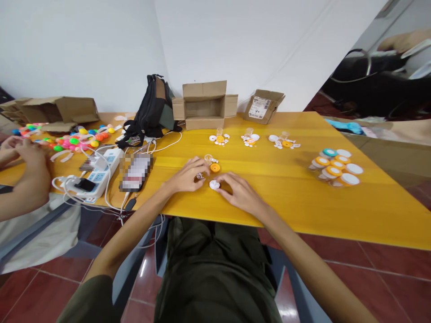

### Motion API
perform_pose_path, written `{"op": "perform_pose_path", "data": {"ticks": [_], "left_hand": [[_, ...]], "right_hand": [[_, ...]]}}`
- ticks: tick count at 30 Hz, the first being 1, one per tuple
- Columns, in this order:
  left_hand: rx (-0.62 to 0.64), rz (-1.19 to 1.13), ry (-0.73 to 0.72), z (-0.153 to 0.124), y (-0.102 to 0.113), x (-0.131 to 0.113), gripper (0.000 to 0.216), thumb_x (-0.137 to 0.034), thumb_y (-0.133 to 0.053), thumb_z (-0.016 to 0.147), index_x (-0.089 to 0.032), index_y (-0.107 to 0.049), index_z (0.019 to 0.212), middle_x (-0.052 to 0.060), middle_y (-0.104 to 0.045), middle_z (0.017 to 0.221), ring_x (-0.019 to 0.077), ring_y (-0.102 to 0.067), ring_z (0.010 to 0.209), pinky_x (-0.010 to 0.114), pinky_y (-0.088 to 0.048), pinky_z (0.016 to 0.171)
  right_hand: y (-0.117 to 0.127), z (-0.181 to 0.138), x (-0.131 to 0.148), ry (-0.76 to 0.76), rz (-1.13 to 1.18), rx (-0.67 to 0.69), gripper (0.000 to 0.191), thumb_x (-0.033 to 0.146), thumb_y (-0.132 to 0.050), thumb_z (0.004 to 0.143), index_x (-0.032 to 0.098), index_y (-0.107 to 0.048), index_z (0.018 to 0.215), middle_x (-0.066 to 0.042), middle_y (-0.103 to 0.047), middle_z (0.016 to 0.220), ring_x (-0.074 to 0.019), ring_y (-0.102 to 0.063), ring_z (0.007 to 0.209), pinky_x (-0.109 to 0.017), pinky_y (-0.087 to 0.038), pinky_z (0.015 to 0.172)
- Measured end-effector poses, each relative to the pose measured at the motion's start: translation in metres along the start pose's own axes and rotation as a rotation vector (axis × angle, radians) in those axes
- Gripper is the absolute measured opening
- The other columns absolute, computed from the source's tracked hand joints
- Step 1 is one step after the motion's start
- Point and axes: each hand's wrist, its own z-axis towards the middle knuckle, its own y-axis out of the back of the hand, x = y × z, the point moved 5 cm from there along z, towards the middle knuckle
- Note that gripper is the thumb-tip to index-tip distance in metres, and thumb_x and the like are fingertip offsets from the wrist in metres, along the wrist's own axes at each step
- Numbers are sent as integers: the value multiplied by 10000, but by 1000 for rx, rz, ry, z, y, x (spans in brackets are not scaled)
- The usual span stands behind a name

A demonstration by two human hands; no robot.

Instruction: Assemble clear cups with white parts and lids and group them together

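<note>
On my feed, closest in, dark green trousers (215,269) fill the bottom, and both bare forearms run up from there to the near edge of the yellow table (296,197). The right hand (237,192) lies palm down, its fingers drawn together with the tips pinching the right edge of a white cap (214,184). That cap sits flat on the table, just left of the right hand and between the two hands, so the right hand is the nearer one. The left hand (187,177) is loosely curled, wrist on the table, fingertips at a small speckled piece (200,176); I cannot tell whether it grips it. Just beyond the white cap lies an orange cap (215,168), and behind that a small clear cup (208,158) stands upright. Farther back, three little clusters of parts (249,138) sit in a row, well apart from the hands. To the right is a stack of lidded containers (336,168); to the left is a power strip (101,172) with cables. At the far edge are a black backpack (151,112) and an open cardboard box (204,105). A co-worker's hands (30,157) work at far left beside coloured balls (77,140).
</note>
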Motion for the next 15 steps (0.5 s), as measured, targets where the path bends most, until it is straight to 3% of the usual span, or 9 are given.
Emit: {"op": "perform_pose_path", "data": {"ticks": [4,15], "left_hand": [[26,41,-14,0,-4,0,111,-217,-598,909,-211,-704,940,75,-679,1110,254,-540,1069,430,-425,985],[42,226,-124,0,-7,1,233,-272,-535,994,-229,-748,911,67,-733,989,258,-571,1078,417,-402,953]], "right_hand": [[0,0,-2,-28,-17,-6,120,213,-606,935,266,-616,1042,-75,-728,1056,-279,-693,1007,-444,-555,903],[0,1,-3,-62,-7,-3,100,236,-631,927,271,-617,1020,-59,-722,1038,-261,-684,981,-418,-551,897]]}}
